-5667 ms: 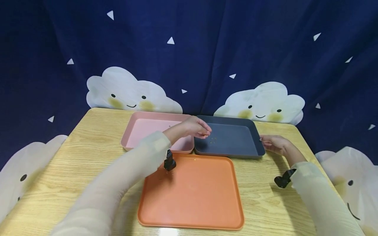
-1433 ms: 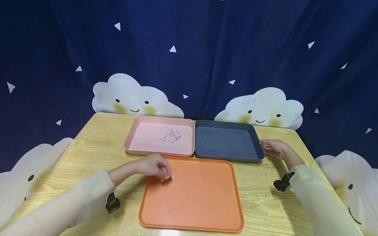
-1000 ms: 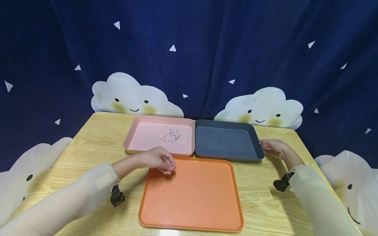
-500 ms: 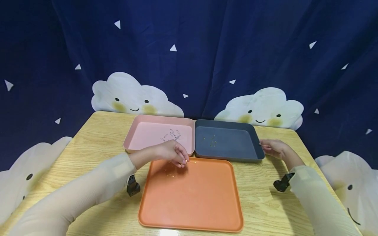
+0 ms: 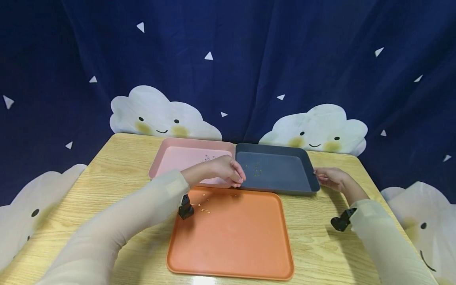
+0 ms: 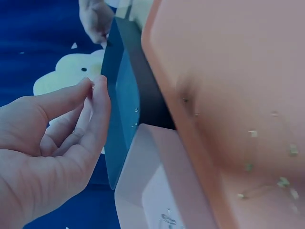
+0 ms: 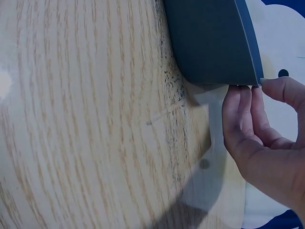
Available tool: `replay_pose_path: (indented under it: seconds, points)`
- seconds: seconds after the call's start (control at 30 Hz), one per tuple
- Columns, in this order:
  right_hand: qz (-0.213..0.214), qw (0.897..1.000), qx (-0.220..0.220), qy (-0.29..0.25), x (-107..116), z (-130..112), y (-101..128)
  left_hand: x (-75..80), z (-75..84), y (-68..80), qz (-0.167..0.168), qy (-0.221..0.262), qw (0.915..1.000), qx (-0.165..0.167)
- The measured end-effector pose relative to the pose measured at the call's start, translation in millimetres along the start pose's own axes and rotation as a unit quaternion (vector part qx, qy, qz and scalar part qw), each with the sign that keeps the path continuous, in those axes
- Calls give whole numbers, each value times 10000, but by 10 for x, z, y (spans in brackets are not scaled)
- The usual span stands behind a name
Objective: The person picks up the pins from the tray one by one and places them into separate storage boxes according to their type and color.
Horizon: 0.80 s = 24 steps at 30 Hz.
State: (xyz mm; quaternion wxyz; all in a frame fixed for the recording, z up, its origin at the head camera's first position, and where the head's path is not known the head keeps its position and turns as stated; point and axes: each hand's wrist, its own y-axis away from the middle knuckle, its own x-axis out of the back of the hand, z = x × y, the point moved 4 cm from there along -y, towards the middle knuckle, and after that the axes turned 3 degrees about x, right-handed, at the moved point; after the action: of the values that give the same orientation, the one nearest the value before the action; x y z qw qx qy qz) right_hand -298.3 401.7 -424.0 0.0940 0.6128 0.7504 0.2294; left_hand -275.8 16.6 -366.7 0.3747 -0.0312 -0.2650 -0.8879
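Observation:
My left hand (image 5: 229, 171) is over the near edge where the pink tray (image 5: 167, 156) meets the dark grey tray (image 5: 281, 186). Thumb and forefinger pinch a tiny gold safety pin (image 6: 93, 86), mostly hidden between the fingertips. At the right end of the grey tray, my right hand (image 5: 331, 178) grips the rim, thumb on top and fingers against the outer wall. A few gold pins (image 5: 257, 170) lie in the grey tray. Silver safety pins (image 5: 208, 158) lie in the pink one, partly covered by my left hand. More gold safety pins (image 5: 205, 210) rest on the orange tray (image 5: 231, 241).
The orange tray stands in front of the two deeper trays, which sit side by side. All three are on a wooden table (image 5: 317, 233). Behind it hangs a dark blue curtain (image 5: 242, 71) with printed clouds.
My left hand picked a gold safety pin from the orange tray's upper left, then moved right and away from me towards the grey tray. The right hand has stayed at the grey tray's rim.

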Motion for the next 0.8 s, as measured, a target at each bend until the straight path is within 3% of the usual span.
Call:
replay_pose_path:
  seconds: [0.17,0.33,0.6,0.8]
  points:
    - [55,9998,-46,203,-12,-4,-8,61,153,-137,153,-170,9997,31]
    - [54,9993,-107,360,-18,-11,7,101,284,-306,260,125,9994,198]
    - [55,9992,-140,364,15,-1,18,69,420,-670,170,256,9965,781]
    - [143,9992,-115,358,11,-3,-2,78,525,-767,143,367,9913,1255]
